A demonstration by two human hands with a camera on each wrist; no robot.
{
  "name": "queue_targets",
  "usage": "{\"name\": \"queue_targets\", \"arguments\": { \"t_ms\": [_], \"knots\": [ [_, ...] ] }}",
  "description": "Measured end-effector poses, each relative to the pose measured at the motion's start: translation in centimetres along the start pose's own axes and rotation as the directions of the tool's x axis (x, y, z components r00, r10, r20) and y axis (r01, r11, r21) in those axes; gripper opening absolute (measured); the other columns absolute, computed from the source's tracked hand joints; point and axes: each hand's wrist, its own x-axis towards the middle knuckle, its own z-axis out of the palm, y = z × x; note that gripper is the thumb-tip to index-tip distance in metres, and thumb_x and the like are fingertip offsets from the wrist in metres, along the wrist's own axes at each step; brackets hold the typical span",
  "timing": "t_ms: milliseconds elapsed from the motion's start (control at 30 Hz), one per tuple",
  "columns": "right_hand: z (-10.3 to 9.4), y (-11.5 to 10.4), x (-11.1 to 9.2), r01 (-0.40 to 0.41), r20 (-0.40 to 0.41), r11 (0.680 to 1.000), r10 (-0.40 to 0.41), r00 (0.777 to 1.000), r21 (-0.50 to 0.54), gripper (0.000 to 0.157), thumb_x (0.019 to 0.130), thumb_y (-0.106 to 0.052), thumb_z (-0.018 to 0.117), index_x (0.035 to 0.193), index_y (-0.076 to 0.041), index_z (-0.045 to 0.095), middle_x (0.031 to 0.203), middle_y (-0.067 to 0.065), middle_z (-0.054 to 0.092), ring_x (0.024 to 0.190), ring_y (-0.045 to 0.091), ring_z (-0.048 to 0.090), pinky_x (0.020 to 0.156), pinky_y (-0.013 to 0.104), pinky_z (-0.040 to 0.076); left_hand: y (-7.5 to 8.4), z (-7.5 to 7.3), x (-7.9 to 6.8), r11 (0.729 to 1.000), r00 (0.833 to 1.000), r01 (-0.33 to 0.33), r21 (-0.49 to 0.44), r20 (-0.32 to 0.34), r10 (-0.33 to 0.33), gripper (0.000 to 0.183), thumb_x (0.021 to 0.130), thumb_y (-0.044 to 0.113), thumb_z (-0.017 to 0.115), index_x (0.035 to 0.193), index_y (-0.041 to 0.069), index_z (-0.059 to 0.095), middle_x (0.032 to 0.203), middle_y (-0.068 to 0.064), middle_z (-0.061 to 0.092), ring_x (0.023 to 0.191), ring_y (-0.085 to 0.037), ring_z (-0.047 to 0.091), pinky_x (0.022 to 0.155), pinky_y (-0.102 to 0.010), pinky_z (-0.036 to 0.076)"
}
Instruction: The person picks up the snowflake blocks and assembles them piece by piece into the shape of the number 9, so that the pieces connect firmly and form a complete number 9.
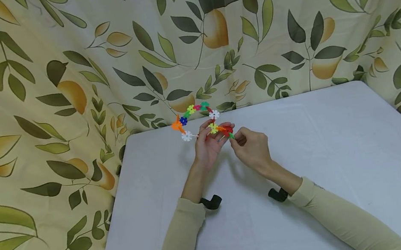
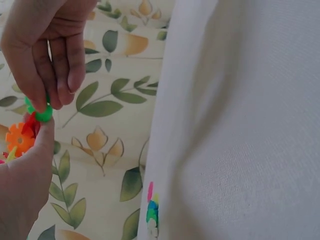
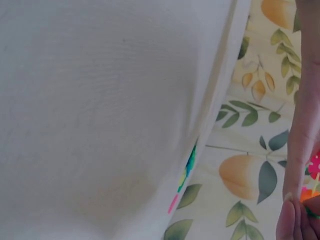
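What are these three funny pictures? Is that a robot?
No, those are a person's left hand and right hand. The big picture comes from a camera worn on the head. The other two are taken from the left and right wrists, so things look turned sideways. Over a white table, the left hand holds a chain of colourful flower-shaped pieces. The right hand pinches a small green piece there. Both wrist pictures show bright bits at the table's edge; I can't tell if they're part of the chain.
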Motion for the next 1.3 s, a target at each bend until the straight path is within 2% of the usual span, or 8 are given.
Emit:
{"name": "queue_targets", "arguments": {
  "t_ms": [267, 467, 667, 833, 967, 1067, 1200, 1300],
  "knots": [
    [0.2, 0.2, 0.1, -0.006, 0.038, 0.999, 0.004, 0.999, 0.038, 0.014, 0.087, -0.005, 0.082, 0.087, -0.002, 0.069, 0.079, 0.009, 0.075, 0.067, 0.020, 0.073, 0.064, 0.037, 0.063, 0.6, -0.4, -0.2, 0.999, 1.000, -0.015, -0.029, 0.014, 0.016, 0.033, 0.107, 0.023, 0.038, 0.140, 0.020, 0.036, 0.127, -0.018, 0.064, 0.131, -0.048, 0.057, 0.110, -0.050, 0.048],
    [0.4, 0.8, 0.3, -0.002, 0.075, 0.993, -0.007, 0.997, 0.118, 0.017, 0.085, -0.009, 0.087, 0.089, -0.004, 0.071, 0.082, 0.006, 0.077, 0.069, 0.017, 0.075, 0.065, 0.034, 0.063, 1.3, -0.7, -0.1, 0.998, 1.000, -0.013, -0.064, 0.010, 0.013, 0.032, 0.106, 0.022, 0.038, 0.138, 0.017, 0.040, 0.121, -0.015, 0.062, 0.143, -0.061, 0.036, 0.117, -0.057, 0.039],
    [0.4, 0.7, 0.5, -0.002, 0.109, 0.992, -0.012, 0.994, 0.127, 0.022, 0.081, -0.014, 0.091, 0.091, -0.005, 0.073, 0.084, 0.007, 0.078, 0.070, 0.017, 0.076, 0.065, 0.033, 0.063, 1.8, -0.9, -0.3, 0.996, 0.999, 0.020, -0.088, 0.040, -0.017, 0.040, 0.105, 0.024, 0.040, 0.143, 0.012, 0.038, 0.128, -0.015, 0.058, 0.133, -0.044, 0.055, 0.115, -0.052, 0.043],
    [0.2, 1.2, 0.7, -0.027, 0.193, 0.996, 0.010, 0.981, 0.088, 0.026, 0.079, -0.015, 0.093, 0.093, -0.004, 0.073, 0.085, 0.006, 0.078, 0.072, 0.017, 0.076, 0.066, 0.034, 0.063, 1.9, -1.0, -0.2, 0.993, 0.998, 0.001, -0.114, 0.070, 0.007, 0.029, 0.104, 0.018, 0.036, 0.131, 0.015, 0.046, 0.124, -0.015, 0.059, 0.125, -0.042, 0.061, 0.107, -0.052, 0.048],
    [0.5, 2.1, 1.2, -0.103, 0.299, 0.994, 0.087, 0.950, 0.037, 0.024, 0.081, -0.014, 0.091, 0.094, -0.004, 0.074, 0.084, 0.005, 0.077, 0.075, 0.018, 0.075, 0.069, 0.038, 0.062, 2.3, -1.2, -0.2, 0.993, 0.997, -0.007, -0.122, 0.080, 0.017, 0.025, 0.104, 0.017, 0.036, 0.125, 0.018, 0.050, 0.120, -0.013, 0.062, 0.122, -0.042, 0.063, 0.104, -0.053, 0.049],
    [1.2, 3.0, 1.8, -0.159, 0.393, 0.987, 0.157, 0.906, -0.027, 0.021, 0.084, -0.016, 0.088, 0.093, -0.003, 0.075, 0.085, 0.006, 0.077, 0.078, 0.021, 0.074, 0.072, 0.041, 0.061, 2.7, -1.4, -0.2, 0.992, 0.998, -0.008, -0.125, 0.067, 0.016, 0.024, 0.104, 0.016, 0.037, 0.124, 0.019, 0.051, 0.119, -0.013, 0.062, 0.117, -0.039, 0.064, 0.100, -0.052, 0.052],
    [2.7, 4.2, 3.0, -0.166, 0.498, 0.980, 0.199, 0.844, -0.110, 0.018, 0.086, -0.018, 0.085, 0.092, -0.004, 0.075, 0.089, 0.007, 0.076, 0.081, 0.024, 0.074, 0.074, 0.042, 0.059, 3.1, -1.6, -0.3, 0.990, 0.999, 0.003, -0.138, 0.047, 0.003, 0.025, 0.103, 0.017, 0.040, 0.126, 0.021, 0.050, 0.121, -0.012, 0.061, 0.113, -0.034, 0.059, 0.094, -0.048, 0.053],
    [4.0, 4.8, 3.9, -0.147, 0.545, 0.978, 0.204, 0.813, -0.147, 0.017, 0.087, -0.019, 0.084, 0.091, -0.006, 0.074, 0.087, 0.006, 0.073, 0.079, 0.022, 0.070, 0.070, 0.038, 0.056, 3.4, -1.7, -0.4, 0.989, 0.999, 0.014, -0.144, 0.043, -0.008, 0.028, 0.103, 0.017, 0.041, 0.129, 0.022, 0.049, 0.123, -0.011, 0.061, 0.116, -0.033, 0.055, 0.094, -0.047, 0.053]
  ]
}}
